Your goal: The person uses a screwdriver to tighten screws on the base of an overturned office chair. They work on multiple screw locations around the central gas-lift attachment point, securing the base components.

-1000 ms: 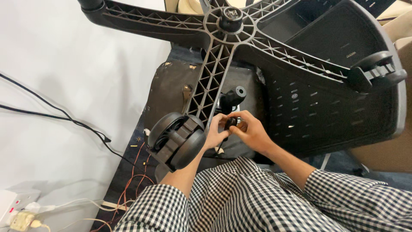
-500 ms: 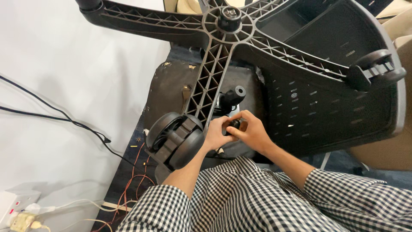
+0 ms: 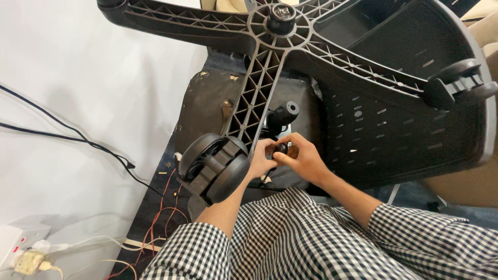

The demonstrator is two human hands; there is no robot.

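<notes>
caster [image 3: 213,167] left of hands [image 3: 282,158], cables [image 3: 78,139] farther left

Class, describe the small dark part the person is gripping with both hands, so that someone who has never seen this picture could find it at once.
Start at the black star-shaped chair base lying upturned across the top. Follow the ribbed leg running down toward the viewer to the big double caster wheel. Just right of it, the left hand and right hand meet on a small black knob, far smaller than the wheel and the only part pinched by fingers.

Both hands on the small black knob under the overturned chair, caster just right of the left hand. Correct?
Not quite. In the head view both hands, left hand and right hand, do meet on the small black knob, but the caster sits left of the left hand.
</notes>
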